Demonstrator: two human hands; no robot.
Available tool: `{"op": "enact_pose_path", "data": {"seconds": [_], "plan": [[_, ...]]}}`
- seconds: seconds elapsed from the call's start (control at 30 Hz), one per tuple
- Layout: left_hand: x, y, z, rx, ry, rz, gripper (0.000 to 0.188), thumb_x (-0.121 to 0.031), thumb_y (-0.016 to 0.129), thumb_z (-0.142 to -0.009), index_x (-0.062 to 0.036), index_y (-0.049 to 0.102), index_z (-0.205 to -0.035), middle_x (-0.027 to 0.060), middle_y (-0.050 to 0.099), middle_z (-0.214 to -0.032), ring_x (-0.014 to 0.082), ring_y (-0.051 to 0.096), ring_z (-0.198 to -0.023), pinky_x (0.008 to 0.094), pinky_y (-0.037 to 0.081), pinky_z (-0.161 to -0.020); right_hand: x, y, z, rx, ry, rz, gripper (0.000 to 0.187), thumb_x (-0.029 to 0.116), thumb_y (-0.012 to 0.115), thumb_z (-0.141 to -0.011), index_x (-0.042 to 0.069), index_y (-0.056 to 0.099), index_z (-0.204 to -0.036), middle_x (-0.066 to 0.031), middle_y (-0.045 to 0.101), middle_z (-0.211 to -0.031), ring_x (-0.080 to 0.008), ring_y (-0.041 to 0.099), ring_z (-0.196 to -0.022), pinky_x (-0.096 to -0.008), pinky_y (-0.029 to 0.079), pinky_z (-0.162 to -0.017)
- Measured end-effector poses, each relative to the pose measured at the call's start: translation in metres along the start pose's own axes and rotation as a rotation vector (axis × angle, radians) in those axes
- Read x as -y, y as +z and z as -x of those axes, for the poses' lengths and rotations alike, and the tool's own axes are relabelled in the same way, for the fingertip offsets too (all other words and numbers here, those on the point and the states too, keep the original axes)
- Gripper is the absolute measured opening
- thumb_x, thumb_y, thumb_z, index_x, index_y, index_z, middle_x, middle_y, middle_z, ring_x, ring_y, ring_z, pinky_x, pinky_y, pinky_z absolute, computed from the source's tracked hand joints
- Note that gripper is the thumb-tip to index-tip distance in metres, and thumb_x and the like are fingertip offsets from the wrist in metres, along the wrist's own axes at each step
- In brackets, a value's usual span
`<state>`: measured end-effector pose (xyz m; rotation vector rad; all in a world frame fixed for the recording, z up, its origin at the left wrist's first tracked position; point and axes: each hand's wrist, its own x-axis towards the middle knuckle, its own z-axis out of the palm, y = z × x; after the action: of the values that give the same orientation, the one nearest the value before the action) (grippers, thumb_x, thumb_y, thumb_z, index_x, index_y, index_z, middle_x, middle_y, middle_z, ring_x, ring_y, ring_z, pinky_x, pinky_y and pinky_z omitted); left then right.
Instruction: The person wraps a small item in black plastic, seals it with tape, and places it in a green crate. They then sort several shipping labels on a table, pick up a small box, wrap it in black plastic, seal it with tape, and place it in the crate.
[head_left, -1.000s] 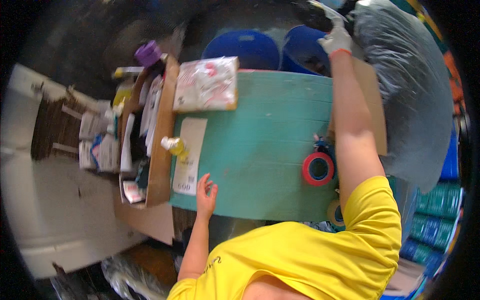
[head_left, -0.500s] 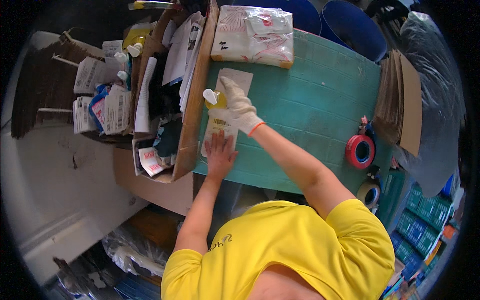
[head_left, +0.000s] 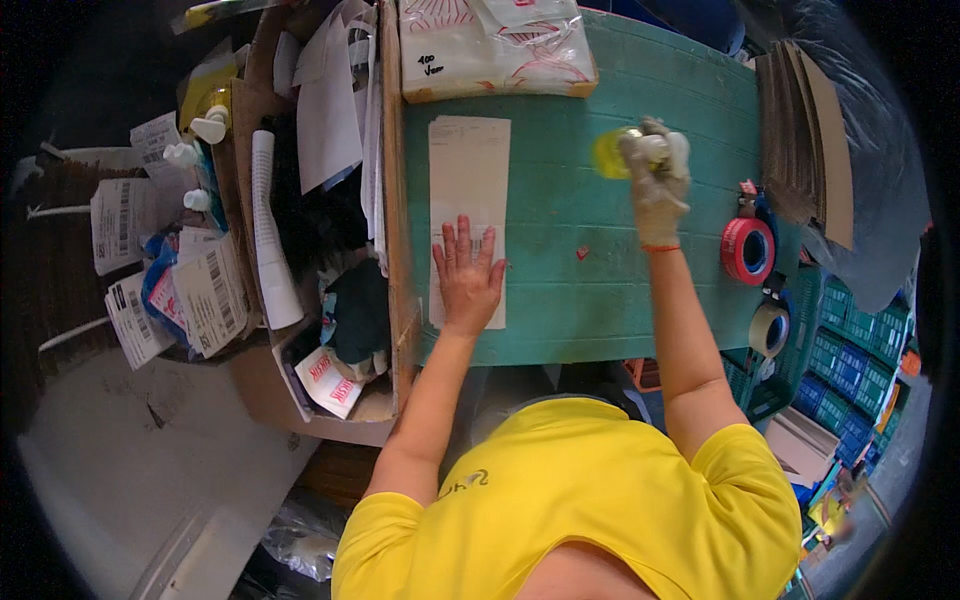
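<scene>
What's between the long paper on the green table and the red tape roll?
In the head view, a small red bit shows between them on the green tabletop, and the right forearm reaches across that stretch.

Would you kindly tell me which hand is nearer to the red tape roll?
Right: the right hand, holding a bottle, is a little left of the red tape roll; the left hand, on the paper, is much farther left.
</scene>
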<state>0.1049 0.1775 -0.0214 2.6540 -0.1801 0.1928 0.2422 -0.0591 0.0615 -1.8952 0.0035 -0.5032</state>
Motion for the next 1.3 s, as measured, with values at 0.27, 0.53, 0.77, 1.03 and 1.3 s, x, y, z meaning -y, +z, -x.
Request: {"op": "enact_pose_path", "data": {"seconds": [0.27,0.53,0.77,1.03,1.3], "plan": [[0.005,0.005,-0.004,0.164,-0.066,-0.114,0.058,-0.034,0.053,-0.089,-0.0168,0.035,-0.142,0.0124,0.019,-0.152,0.0337,0.016,-0.139,0.0551,0.014,-0.108,-0.057,-0.032,-0.002,-0.202,0.258,0.005,0.038,0.016,0.072,-0.082,0.000,0.056,-0.112,-0.0028,0.060,-0.099,-0.0097,0.057,-0.088,-0.0237,0.046,-0.081],[0.012,0.011,-0.003,0.039,-0.070,-0.065,0.039,-0.029,0.052,-0.091,-0.0142,0.055,-0.126,0.0077,0.042,-0.141,0.0314,0.033,-0.133,0.0503,0.023,-0.105,-0.064,-0.041,-0.002,-0.199,0.160,0.006,0.039,0.017,0.073,-0.081,0.000,0.056,-0.111,-0.0037,0.060,-0.096,-0.0110,0.056,-0.086,-0.0239,0.046,-0.080],[-0.029,-0.009,-0.001,0.042,-0.003,-0.066,0.038,-0.026,0.051,-0.091,-0.0172,0.054,-0.128,0.0024,0.045,-0.139,0.0309,0.034,-0.132,0.0503,0.020,-0.108,-0.088,-0.098,-0.003,-0.391,0.161,0.132,0.040,0.027,0.073,-0.081,0.001,0.056,-0.108,-0.0032,0.058,-0.094,-0.0133,0.054,-0.087,-0.0263,0.044,-0.081],[-0.114,0.047,0.029,0.291,0.130,0.010,0.047,-0.024,0.059,-0.085,-0.0114,0.050,-0.130,0.0060,0.034,-0.146,0.0329,0.024,-0.138,0.0592,0.018,-0.105,-0.100,-0.114,-0.001,-0.402,0.214,0.139,0.044,0.028,0.077,-0.077,0.002,0.058,-0.106,-0.0029,0.059,-0.095,-0.0130,0.055,-0.084,-0.0264,0.044,-0.079],[-0.033,0.001,-0.014,0.041,-0.084,-0.028,0.063,-0.032,0.053,-0.090,-0.0055,0.030,-0.142,0.0132,0.020,-0.151,0.0357,0.014,-0.140,0.0533,0.010,-0.111,-0.103,-0.116,-0.001,-0.386,0.206,0.092,0.036,0.015,0.076,-0.078,0.001,0.058,-0.106,-0.0023,0.058,-0.094,-0.0109,0.055,-0.084,-0.0232,0.045,-0.079]]}}
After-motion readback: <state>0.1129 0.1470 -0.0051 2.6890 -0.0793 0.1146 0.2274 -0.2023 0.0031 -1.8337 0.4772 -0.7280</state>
